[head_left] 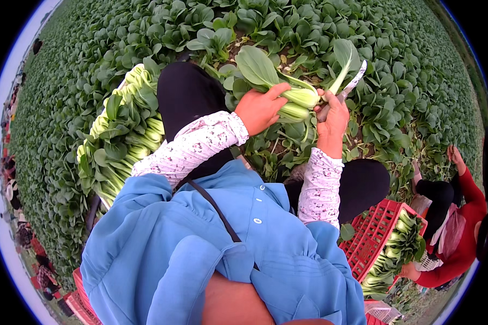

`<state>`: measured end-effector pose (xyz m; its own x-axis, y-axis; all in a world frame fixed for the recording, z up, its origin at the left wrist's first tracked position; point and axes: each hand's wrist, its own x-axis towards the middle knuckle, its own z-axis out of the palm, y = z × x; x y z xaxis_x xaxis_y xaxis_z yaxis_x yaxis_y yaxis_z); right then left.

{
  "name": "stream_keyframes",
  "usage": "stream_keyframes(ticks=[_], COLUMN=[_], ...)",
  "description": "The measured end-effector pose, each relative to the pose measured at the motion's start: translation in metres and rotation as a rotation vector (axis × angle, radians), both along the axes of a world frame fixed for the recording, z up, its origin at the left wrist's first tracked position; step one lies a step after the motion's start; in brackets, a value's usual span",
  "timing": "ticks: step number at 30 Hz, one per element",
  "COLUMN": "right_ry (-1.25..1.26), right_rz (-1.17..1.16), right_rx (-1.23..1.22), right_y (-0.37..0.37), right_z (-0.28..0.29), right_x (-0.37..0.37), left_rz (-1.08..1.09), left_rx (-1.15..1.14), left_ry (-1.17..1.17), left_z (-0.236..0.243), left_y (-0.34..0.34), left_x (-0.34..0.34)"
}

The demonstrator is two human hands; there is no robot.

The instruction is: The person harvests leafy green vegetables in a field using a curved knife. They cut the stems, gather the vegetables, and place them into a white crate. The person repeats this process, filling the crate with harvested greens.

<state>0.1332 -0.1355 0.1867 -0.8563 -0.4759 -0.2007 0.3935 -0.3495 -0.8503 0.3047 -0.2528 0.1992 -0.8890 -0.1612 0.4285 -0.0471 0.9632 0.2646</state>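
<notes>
My left hand [259,111] is closed round a head of bok choy [302,98], its broad green leaves pointing up and to the left and its pale base facing right. A second pale base [294,112] shows just below, partly hidden by my fingers. My right hand [333,120] grips a knife [356,80] with its blade slanting up and to the right. A single bok choy leaf [344,59] stands up by the right thumb and fingers, its stalk end at them. The thumb is close to the cut base; whether it touches cannot be made out.
Left of my knee lies a crate heaped with bok choy [129,138]. A red plastic crate [367,230] of bok choy stands at lower right, next to a person in a red sleeve [476,200]. Growing bok choy [320,21] fills the field ahead. More people sit far left.
</notes>
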Motion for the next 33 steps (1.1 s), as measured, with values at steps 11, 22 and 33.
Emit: stream_keyframes(ticks=[11, 22, 33], right_ry=[0.175, 0.028, 0.166], right_rz=[-0.052, 0.473, 0.23], right_rx=[0.243, -0.137, -0.051], right_y=[0.016, -0.005, -0.015], right_z=[0.001, 0.005, 0.013], right_x=[-0.023, 0.022, 0.06], left_rz=[0.016, -0.29, 0.144], left_rx=[0.976, 1.802, 0.526], left_ry=[0.018, -0.107, 0.154], left_z=[-0.039, -0.01, -0.017], left_y=[-0.017, -0.006, -0.002], left_x=[0.019, 0.019, 0.011])
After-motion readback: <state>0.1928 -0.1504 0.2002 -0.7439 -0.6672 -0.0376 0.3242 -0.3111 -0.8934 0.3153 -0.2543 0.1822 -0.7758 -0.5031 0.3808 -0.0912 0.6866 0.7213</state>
